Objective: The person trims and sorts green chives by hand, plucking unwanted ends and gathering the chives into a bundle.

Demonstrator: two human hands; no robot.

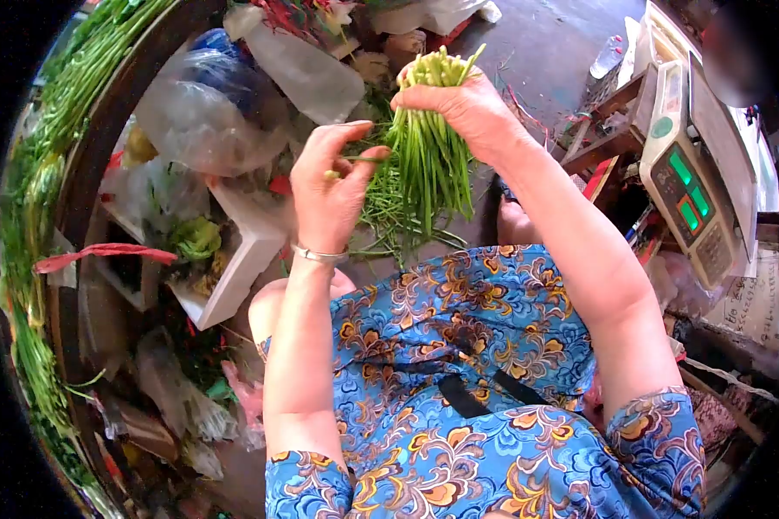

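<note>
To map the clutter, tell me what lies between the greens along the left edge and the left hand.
In the head view, a dark rim, clear plastic bags and a white angular piece separate the greens from the left hand.

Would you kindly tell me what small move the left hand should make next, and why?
Probably lay its thin stem into the bunch: the left hand appears to hold that stem right beside the bunch, which the right hand grips just below its pale ends.

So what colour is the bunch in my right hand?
The bunch is green, paler on top; see the head view.
</note>
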